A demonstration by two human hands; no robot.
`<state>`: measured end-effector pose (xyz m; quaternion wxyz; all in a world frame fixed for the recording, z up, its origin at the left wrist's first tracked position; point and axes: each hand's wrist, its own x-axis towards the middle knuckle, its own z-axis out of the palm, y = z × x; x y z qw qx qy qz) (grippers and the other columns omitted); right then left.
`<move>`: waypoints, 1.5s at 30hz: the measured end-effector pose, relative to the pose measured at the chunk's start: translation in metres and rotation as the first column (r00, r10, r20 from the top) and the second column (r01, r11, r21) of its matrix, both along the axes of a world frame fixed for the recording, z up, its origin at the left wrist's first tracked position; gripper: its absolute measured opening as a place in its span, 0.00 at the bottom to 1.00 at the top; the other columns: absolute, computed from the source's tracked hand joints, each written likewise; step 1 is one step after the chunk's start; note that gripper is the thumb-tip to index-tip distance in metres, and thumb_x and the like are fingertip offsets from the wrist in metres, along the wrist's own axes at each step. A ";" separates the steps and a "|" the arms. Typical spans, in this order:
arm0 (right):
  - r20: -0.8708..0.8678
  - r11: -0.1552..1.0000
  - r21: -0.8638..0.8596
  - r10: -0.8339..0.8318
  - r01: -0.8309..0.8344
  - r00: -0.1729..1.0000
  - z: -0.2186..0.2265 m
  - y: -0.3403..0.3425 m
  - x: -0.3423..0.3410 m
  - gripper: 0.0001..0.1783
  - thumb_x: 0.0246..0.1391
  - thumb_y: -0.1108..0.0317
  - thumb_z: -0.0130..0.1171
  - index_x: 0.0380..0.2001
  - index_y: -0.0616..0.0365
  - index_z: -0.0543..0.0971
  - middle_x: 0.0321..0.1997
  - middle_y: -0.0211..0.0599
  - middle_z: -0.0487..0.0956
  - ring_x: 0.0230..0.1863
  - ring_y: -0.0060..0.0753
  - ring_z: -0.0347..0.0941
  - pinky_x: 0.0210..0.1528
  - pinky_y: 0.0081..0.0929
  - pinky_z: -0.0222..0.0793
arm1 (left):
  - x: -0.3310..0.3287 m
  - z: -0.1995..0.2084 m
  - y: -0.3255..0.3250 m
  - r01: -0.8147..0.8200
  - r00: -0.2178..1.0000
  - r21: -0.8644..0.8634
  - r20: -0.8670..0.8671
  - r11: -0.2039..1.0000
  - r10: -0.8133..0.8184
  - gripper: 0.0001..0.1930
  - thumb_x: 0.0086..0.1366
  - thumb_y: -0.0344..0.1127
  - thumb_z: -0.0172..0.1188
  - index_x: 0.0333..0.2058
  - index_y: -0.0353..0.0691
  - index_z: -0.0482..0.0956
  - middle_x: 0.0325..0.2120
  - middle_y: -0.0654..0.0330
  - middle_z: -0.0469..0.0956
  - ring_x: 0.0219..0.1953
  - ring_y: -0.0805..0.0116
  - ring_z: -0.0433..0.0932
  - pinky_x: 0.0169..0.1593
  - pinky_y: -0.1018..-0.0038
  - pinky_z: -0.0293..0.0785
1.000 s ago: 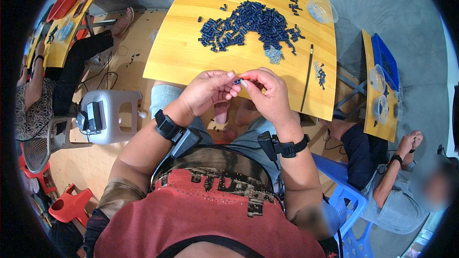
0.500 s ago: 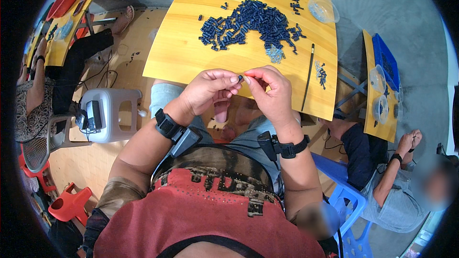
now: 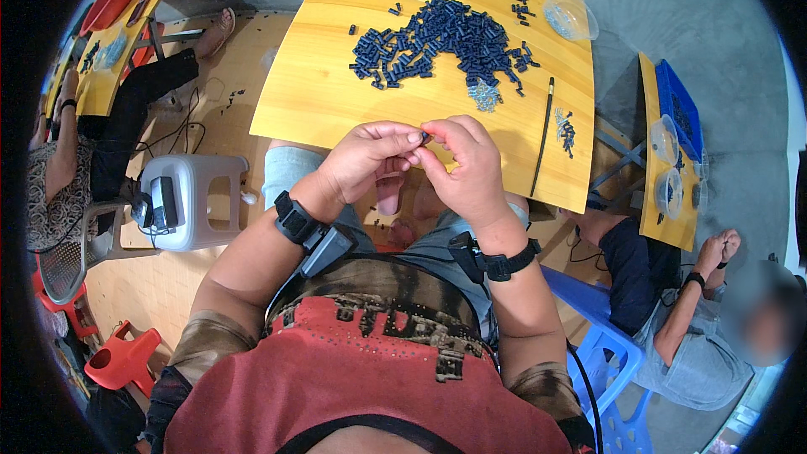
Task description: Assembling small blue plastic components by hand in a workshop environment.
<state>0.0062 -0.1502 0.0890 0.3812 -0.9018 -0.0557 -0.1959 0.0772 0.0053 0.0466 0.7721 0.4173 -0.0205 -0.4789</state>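
Note:
Just off the near edge of the yellow table (image 3: 311, 76), my two hands meet. A small black cylindrical piece (image 3: 424, 139) is pinched between thumb and forefinger of my left hand (image 3: 366, 155), mostly hidden by the fingertips. The thumb and forefinger of my right hand (image 3: 471, 164) close on the same piece from the other side. Beyond them lies a large heap of similar black pieces (image 3: 454, 34). At its near edge sits a little pile of small silvery metal parts (image 3: 484, 95).
Right on the table are a thin black rod (image 3: 545, 134), a cluster of black and metal bits (image 3: 566, 136) and a clear plastic tub (image 3: 572, 13). A white stool (image 3: 189, 202) stands left. At right, another person (image 3: 689, 336) sits near a blue tray (image 3: 677, 105).
My right hand has shifted slightly left and turned, its forefinger now over the black piece and its thumb lower. My left hand has barely moved.

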 end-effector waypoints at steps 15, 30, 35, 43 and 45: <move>0.013 0.998 0.005 -0.059 0.059 0.998 -0.003 0.001 0.000 0.12 0.37 0.73 0.62 0.29 0.60 0.75 0.28 0.40 0.73 0.31 0.41 0.71 0.32 0.33 0.68 | -0.001 0.002 -0.001 0.013 1.000 -0.006 0.017 1.000 -0.013 0.08 0.60 0.37 0.59 0.35 0.40 0.78 0.26 0.66 0.77 0.28 0.81 0.72 0.34 0.84 0.70; 0.016 0.995 0.091 -0.036 0.034 0.999 -0.002 0.005 -0.003 0.08 0.39 0.78 0.59 0.27 0.61 0.74 0.27 0.40 0.73 0.30 0.40 0.72 0.31 0.31 0.69 | 0.001 -0.005 0.002 -0.079 0.996 -0.013 0.031 0.997 0.079 0.07 0.60 0.33 0.57 0.36 0.39 0.77 0.30 0.64 0.78 0.31 0.78 0.75 0.35 0.82 0.71; 0.008 0.993 0.109 -0.042 0.041 0.999 -0.002 0.007 -0.003 0.08 0.39 0.78 0.59 0.27 0.60 0.74 0.27 0.40 0.73 0.30 0.40 0.72 0.31 0.31 0.68 | 0.000 0.001 0.001 -0.098 0.994 0.032 0.053 0.995 0.096 0.08 0.58 0.30 0.60 0.37 0.38 0.77 0.30 0.64 0.78 0.30 0.78 0.75 0.36 0.80 0.72; -0.005 0.995 0.087 -0.052 0.052 0.999 -0.003 0.007 -0.003 0.10 0.37 0.79 0.59 0.27 0.60 0.72 0.26 0.39 0.72 0.29 0.40 0.71 0.31 0.31 0.68 | -0.007 0.006 -0.004 -0.135 0.980 0.043 0.150 0.990 0.127 0.09 0.55 0.30 0.64 0.36 0.38 0.78 0.18 0.71 0.72 0.14 0.85 0.63 0.16 0.87 0.60; -0.004 0.994 0.097 -0.052 0.053 0.999 -0.002 0.007 -0.003 0.09 0.37 0.78 0.59 0.27 0.60 0.72 0.26 0.39 0.72 0.29 0.40 0.71 0.31 0.32 0.68 | -0.007 0.005 -0.004 -0.135 0.977 0.043 0.175 0.990 0.125 0.09 0.55 0.30 0.63 0.36 0.38 0.79 0.18 0.71 0.72 0.14 0.85 0.63 0.16 0.87 0.60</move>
